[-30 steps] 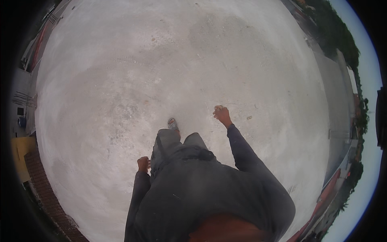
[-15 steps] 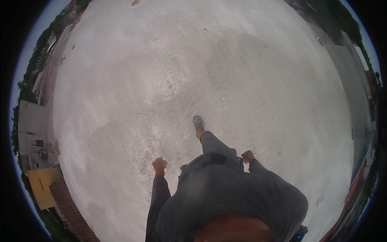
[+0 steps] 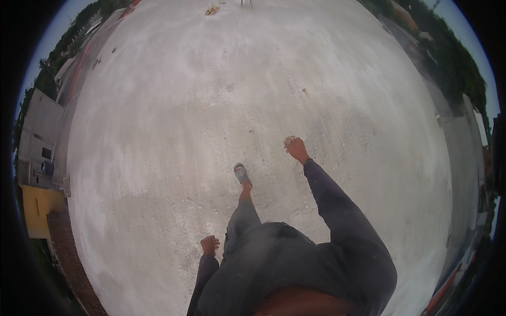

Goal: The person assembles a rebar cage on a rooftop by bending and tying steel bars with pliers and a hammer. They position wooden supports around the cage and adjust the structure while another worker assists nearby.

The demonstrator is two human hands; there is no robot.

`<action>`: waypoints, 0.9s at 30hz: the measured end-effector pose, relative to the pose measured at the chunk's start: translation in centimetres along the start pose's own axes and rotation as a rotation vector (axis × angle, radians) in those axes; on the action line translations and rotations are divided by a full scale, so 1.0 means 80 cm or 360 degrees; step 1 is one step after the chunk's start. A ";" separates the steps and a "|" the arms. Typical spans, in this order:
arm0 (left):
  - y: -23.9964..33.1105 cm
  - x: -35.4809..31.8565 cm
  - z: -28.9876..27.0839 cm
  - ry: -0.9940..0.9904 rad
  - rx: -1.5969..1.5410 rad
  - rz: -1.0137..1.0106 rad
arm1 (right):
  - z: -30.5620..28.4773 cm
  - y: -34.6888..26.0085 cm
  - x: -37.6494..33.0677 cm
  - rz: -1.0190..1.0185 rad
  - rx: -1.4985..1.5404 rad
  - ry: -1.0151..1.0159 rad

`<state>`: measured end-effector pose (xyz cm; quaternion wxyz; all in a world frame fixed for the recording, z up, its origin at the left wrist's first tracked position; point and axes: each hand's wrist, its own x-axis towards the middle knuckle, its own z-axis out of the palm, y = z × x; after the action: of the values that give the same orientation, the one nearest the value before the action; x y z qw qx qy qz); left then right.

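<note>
I am looking down at my own body on a wide, pale concrete surface (image 3: 221, 105). My right hand (image 3: 295, 148) is swung forward at the end of a dark long sleeve, its fingers curled into a fist with a pale speck at the knuckles. My left hand (image 3: 210, 245) hangs by my hip, fingers curled, and nothing shows in it. One foot in a grey sandal (image 3: 241, 173) is stepped out ahead of me on the concrete. Dark trousers and a dark top fill the lower middle of the view.
The concrete slab ends at a brick edge (image 3: 68, 253) on the left, with a yellow wall (image 3: 37, 210) and a grey building (image 3: 39, 126) below it. Trees (image 3: 448, 58) and rooftops line the right rim. A small heap of debris (image 3: 212, 9) lies at the far end.
My right hand has swung from beside my hip to out in front. My left hand has dropped back by my hip. The sandalled foot has stepped forward.
</note>
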<state>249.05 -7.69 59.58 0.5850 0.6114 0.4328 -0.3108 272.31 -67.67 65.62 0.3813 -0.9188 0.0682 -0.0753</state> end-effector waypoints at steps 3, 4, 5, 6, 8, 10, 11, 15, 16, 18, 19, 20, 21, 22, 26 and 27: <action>0.122 0.070 0.030 0.0002 -0.0070 -0.0171 | 0.044 0.000 0.091 0.0115 0.0030 -0.0224; 0.176 0.092 0.049 0.0114 -0.0094 -0.0195 | 0.057 0.006 0.104 0.0489 0.0185 -0.0324; 0.237 0.115 0.081 0.0210 -0.0141 -0.0215 | 0.066 0.016 0.110 0.0818 0.0424 -0.0460; 0.312 0.136 0.109 0.0137 -0.0215 -0.0140 | 0.072 0.028 0.112 0.0081 -0.0257 -0.0387; 0.466 0.145 0.166 0.0140 -0.0159 0.0103 | 0.073 0.054 0.105 0.0152 -0.0417 -0.0655; 0.643 0.125 0.237 -0.0123 -0.0135 0.0624 | 0.068 0.073 0.102 0.1317 0.0012 -0.0829; 0.740 0.105 0.279 -0.0207 -0.0232 0.0756 | 0.063 0.081 0.107 0.1659 0.0052 -0.0748; 1.049 -0.046 0.424 -0.0879 -0.0209 0.1669 | 0.058 0.122 0.182 0.2096 0.0075 -0.0672; 1.110 -0.086 0.455 -0.1039 -0.0199 0.1694 | 0.062 0.140 0.229 0.1972 0.0110 -0.0731; 1.219 -0.146 0.508 -0.1546 0.0074 0.1826 | 0.070 0.175 0.340 0.1848 0.0102 -0.0820; 1.273 -0.163 0.534 -0.1702 0.0280 0.2149 | 0.076 0.194 0.419 0.1620 0.0311 -0.0916; 1.322 -0.174 0.555 -0.1958 0.0365 0.2234 | 0.075 0.207 0.500 0.1616 0.0174 -0.0934; 1.368 -0.180 0.578 -0.2171 0.0355 0.2303 | 0.076 0.214 0.596 0.1361 0.0076 -0.0874; 1.413 -0.181 0.596 -0.2250 0.0460 0.2410 | 0.079 0.210 0.690 0.1306 0.0045 -0.0788; 1.583 -0.148 0.630 -0.2144 0.0850 0.2489 | 0.102 0.114 1.071 0.1157 0.0521 -0.0275; 1.621 -0.134 0.634 -0.2113 0.0868 0.2497 | 0.105 0.079 1.160 0.1041 0.0599 -0.0238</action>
<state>366.64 -51.75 120.80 0.5838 0.5379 -0.5728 -0.2046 364.34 -83.24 63.23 0.5512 -0.7654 0.3147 0.1062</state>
